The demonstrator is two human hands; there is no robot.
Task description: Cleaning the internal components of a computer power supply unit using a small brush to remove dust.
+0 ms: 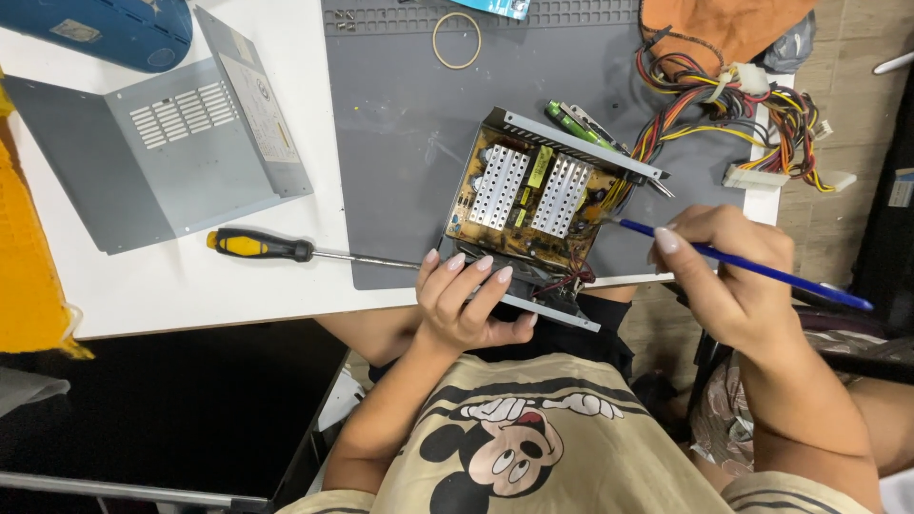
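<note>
A yellow-handled screwdriver, grey metal cover and rubber band lie on the table.

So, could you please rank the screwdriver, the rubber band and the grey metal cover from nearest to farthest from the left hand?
From the left hand:
1. Screwdriver, just to its left, tip close to the fingers.
2. Rubber band, straight up the mat, at the far edge.
3. Grey metal cover, far left on the white table.

Light: bright, even, from overhead across the white rectangular tabletop.
Shadows: soft and short; deep black under the table edge.
Glare: mild sheen on the bent grey sheet-metal cover.
Focus: sharp centre, slight wide-angle bending at edges.
</note>
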